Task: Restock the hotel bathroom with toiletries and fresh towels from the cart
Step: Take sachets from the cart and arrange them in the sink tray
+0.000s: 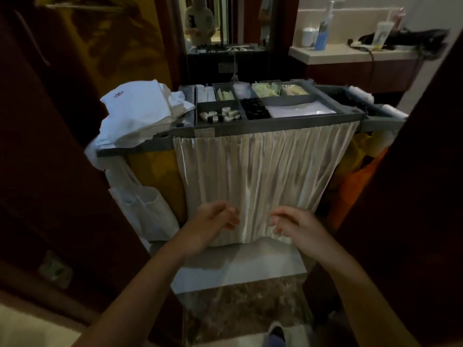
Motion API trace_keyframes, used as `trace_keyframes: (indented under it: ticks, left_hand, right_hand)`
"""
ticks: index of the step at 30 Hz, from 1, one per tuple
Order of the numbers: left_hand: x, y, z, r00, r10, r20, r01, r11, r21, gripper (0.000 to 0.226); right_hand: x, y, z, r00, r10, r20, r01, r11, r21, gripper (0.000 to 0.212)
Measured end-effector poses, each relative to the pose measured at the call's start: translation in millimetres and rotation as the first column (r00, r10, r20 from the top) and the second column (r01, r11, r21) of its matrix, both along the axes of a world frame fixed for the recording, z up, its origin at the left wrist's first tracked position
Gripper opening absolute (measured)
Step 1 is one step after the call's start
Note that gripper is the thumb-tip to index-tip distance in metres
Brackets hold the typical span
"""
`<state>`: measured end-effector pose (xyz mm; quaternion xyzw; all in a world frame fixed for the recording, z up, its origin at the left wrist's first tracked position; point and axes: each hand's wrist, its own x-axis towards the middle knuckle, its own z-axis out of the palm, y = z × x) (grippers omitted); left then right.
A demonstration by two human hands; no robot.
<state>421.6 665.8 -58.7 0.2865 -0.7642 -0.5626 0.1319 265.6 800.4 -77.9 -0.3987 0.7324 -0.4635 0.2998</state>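
Observation:
A grey housekeeping cart (263,127) stands in the doorway in front of me. Its top tray holds compartments of small white and black toiletry bottles (220,115), black caps (255,108), pale green sachets (265,89) and flat white packets (298,109). A pleated cream curtain (258,176) hangs down the cart's front. White linen (140,113) is heaped on the cart's left end. My left hand (213,220) and my right hand (293,226) hover close together in front of the curtain's lower hem, fingers loosely curled, holding nothing.
Dark wooden door frames (50,171) flank the cart on both sides. A white bag (142,211) hangs at the cart's left, a yellow and orange bag (355,171) at its right. Behind, a counter (350,55) carries cups, a bottle and a dark hair dryer. A mirror (225,21) is at the back.

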Motion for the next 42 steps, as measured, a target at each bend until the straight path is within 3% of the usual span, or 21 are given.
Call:
trace_keyframes:
  ticks: [4,11,20,25,38,42]
  left_hand:
    - [-44.6,-48.2,9.1,0.989,-0.105,0.102,0.115,0.989,-0.095,0.020]
    - [-149.7,-124.4,23.3,0.984,-0.035,0.173,0.077,0.967,-0.242,0.017]
    - [-244.3,-187.0,25.3,0.994,0.021,0.108,0.005,0.970,-0.242,0.019]
    - [-290.4,-235.2,23.8,0.994,0.045,0.101,-0.017,0.965,-0.261,0.019]
    - [-444.3,-423.4,20.5,0.992,-0.010,0.129,0.048,0.955,-0.291,0.014]
    - [-498.9,-456.7,15.5,0.992,-0.011,0.126,0.045,0.961,-0.271,0.022]
  right_hand:
    - [-46.7,-52.8,-3.8,0.998,0.059,-0.031,-0.058,0.998,0.006,0.016]
    - [-161.4,-134.8,10.3,0.992,0.120,-0.035,-0.121,0.992,-0.031,0.016]
    - [-267.3,-218.8,19.0,0.980,0.187,-0.062,-0.191,0.979,-0.070,0.019]
    - [-320.7,-257.6,13.8,0.993,0.116,-0.032,-0.118,0.989,-0.093,0.023]
    - [-471.5,-415.8,34.3,0.981,0.103,-0.167,-0.095,0.994,0.054,0.016]
    - [-508.4,-442.8,30.1,0.980,0.084,-0.179,-0.066,0.993,0.102,0.014]
